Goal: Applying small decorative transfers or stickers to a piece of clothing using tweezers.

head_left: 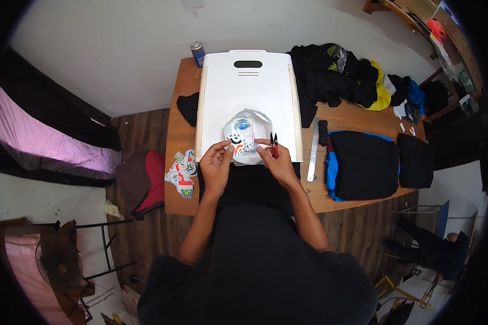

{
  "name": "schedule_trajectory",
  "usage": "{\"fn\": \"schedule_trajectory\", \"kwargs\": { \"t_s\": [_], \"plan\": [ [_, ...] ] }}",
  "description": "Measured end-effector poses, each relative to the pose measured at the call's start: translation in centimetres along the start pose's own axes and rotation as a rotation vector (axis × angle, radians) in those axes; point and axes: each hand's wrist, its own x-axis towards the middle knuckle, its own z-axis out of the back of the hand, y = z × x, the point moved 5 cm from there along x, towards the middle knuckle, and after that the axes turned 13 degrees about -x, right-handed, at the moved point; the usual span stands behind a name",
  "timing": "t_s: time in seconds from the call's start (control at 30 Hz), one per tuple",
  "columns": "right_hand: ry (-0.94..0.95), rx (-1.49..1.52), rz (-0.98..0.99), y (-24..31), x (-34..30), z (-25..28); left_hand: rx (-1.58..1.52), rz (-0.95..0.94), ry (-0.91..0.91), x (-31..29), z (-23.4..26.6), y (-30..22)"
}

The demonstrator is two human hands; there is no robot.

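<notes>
A sheet of printed film (243, 134), pale with blue, black and orange designs, is held up between my two hands over a white board. My left hand (217, 168) pinches its lower left edge. With thumb and forefinger, my right hand (279, 165) pinches the lower right edge. Small red-handled snips (274, 147) with dark blades also sit in the right hand, their tips pointing away from me. Beneath the film, the white board (246, 89) has an oval handle slot at its far end. Black fabric (244, 184) lies at its near edge.
Colourful printed cut-outs (182, 173) lie on the wooden table (173, 135) at left. A spray can (198, 54) stands behind. To the right are a steel ruler (313, 151), folded black clothes (363, 165) and a heap of garments (336, 73). Another person (439, 252) is at lower right.
</notes>
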Motion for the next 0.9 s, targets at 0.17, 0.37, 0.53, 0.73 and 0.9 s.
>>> {"fn": "schedule_trajectory", "kwargs": {
  "t_s": [0.17, 0.37, 0.53, 0.73, 0.9],
  "plan": [
    [-0.038, -0.023, -0.105, -0.4, -0.6, -0.1, 0.000, -0.011, 0.006, -0.2, -0.3, -0.1],
    [0.150, 0.502, -0.029, 0.8, -2.1, -2.5, 0.035, -0.026, 0.039, 0.0, -0.4, -0.1],
    [0.189, 0.509, 0.035, 0.3, -2.4, -3.9, 0.062, -0.026, 0.058, -0.4, -1.1, -0.8],
    [0.160, 0.437, 0.134, 0.7, -3.2, -4.9, 0.032, -0.041, 0.075, -0.5, -1.1, -0.7],
    [0.144, 0.498, 0.168, 0.2, -3.3, -5.3, 0.026, -0.046, 0.049, -0.6, -1.6, -1.0]
  ]
}}
